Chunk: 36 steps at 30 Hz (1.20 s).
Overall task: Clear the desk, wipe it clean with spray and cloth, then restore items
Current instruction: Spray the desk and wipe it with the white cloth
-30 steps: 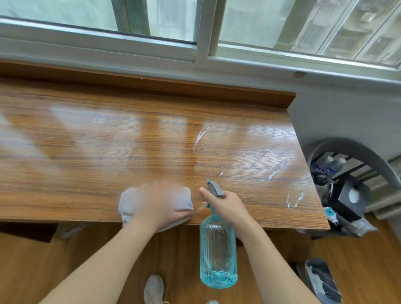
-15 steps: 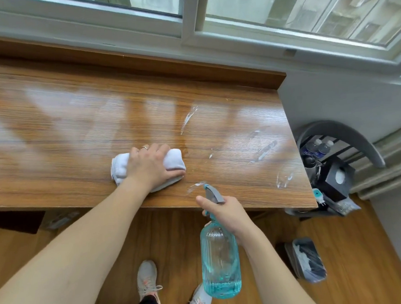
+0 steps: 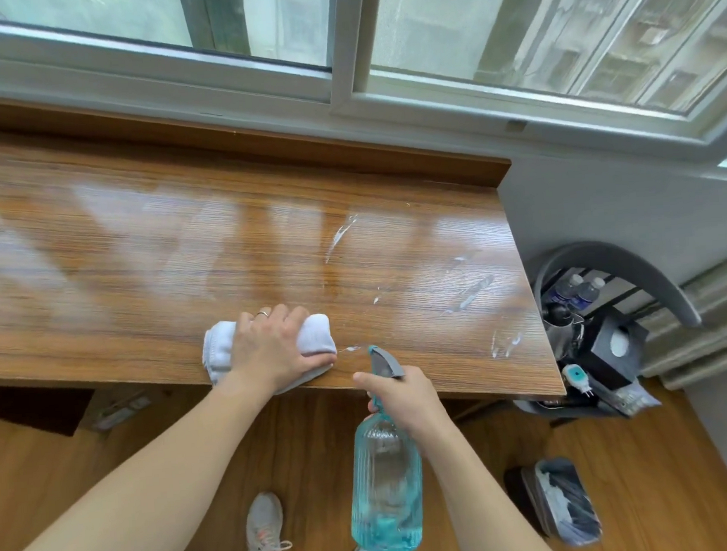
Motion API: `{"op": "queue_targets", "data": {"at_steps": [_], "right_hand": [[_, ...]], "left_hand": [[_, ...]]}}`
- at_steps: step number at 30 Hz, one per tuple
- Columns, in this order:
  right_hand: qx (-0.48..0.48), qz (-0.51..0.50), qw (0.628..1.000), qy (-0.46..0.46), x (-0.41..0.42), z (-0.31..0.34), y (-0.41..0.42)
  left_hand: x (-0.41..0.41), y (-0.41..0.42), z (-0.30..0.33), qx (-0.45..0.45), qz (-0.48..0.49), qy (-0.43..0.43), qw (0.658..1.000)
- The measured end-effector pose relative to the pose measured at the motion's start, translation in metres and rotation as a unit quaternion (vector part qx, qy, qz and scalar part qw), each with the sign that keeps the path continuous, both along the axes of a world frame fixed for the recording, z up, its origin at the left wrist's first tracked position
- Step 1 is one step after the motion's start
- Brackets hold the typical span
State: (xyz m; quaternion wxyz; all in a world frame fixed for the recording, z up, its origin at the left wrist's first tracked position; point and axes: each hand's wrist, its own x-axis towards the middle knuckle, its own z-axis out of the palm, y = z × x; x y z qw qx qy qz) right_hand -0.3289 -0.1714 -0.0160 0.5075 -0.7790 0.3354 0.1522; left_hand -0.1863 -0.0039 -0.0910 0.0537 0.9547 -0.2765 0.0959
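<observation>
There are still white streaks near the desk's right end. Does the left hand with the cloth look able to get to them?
Probably yes. The left hand presses the cloth on the desk, and bare wood lies between it and the streaks. The right hand holds the spray bottle off the front edge.

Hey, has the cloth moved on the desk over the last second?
Yes. The cloth under the left hand has slid a little away from the desk's near edge, toward the window; sideways it looks about the same.
</observation>
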Motion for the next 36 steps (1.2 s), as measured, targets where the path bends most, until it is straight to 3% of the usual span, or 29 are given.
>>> {"op": "queue_targets", "data": {"at_steps": [15,27,32,36], "right_hand": [[-0.014,0.010,1.000,-0.008,0.026,0.000,-0.019],[-0.034,0.006,0.999,0.007,0.018,-0.002,-0.022],[-0.031,-0.011,0.999,0.000,0.010,0.004,-0.025],[-0.027,0.000,1.000,-0.002,0.009,0.008,-0.031]], "left_hand": [[-0.004,-0.039,-0.011,-0.044,-0.057,-0.040,0.997],[0.057,-0.079,0.008,0.046,-0.021,0.042,0.998],[0.040,-0.073,0.011,0.045,0.004,0.053,0.998],[0.008,-0.064,0.003,0.012,-0.031,0.023,0.999]]}}
